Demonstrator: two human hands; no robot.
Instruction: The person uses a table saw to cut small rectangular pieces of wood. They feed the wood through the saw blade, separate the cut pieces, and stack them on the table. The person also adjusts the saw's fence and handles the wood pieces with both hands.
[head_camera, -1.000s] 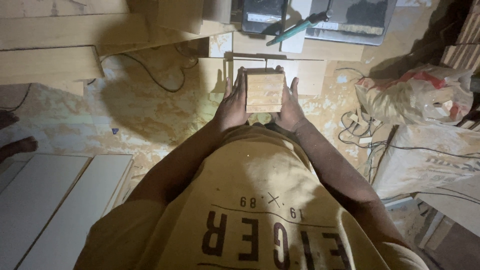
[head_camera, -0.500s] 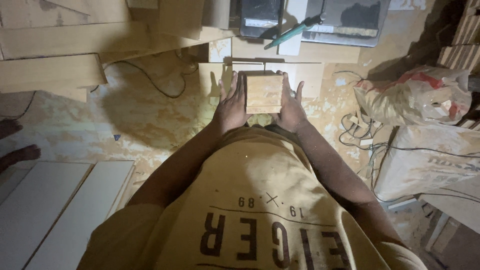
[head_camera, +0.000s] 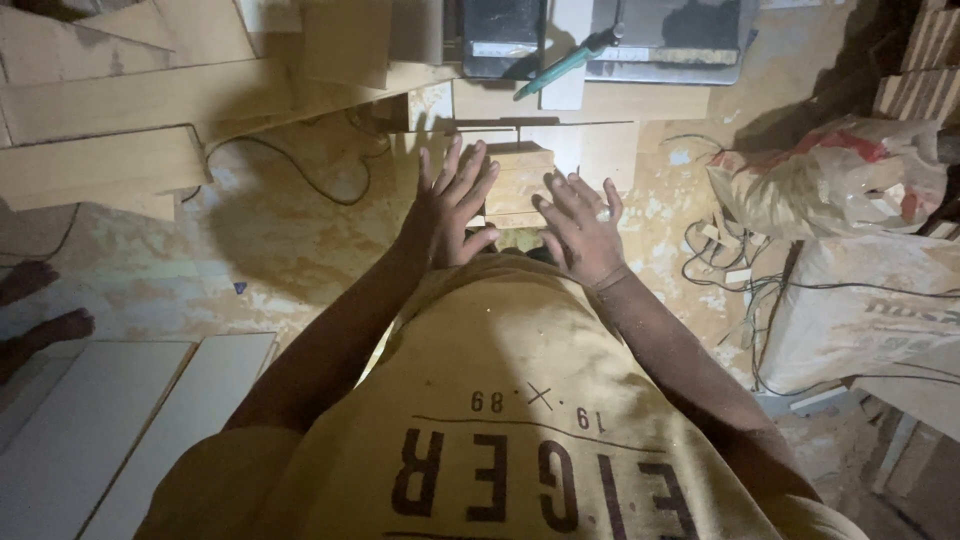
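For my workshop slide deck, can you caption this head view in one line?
Both hands, left hand and right hand, spread open over a stack of small wooden blocks above a dusty workshop floor.

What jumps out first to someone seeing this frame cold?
Two bare hands, fingers spread, at frame centre: the left hand and right hand flank a small stack of wooden blocks, with no clear grip. Pale wooden boards pile up at upper left. A crumpled plastic sack lies at right above tangled cables.
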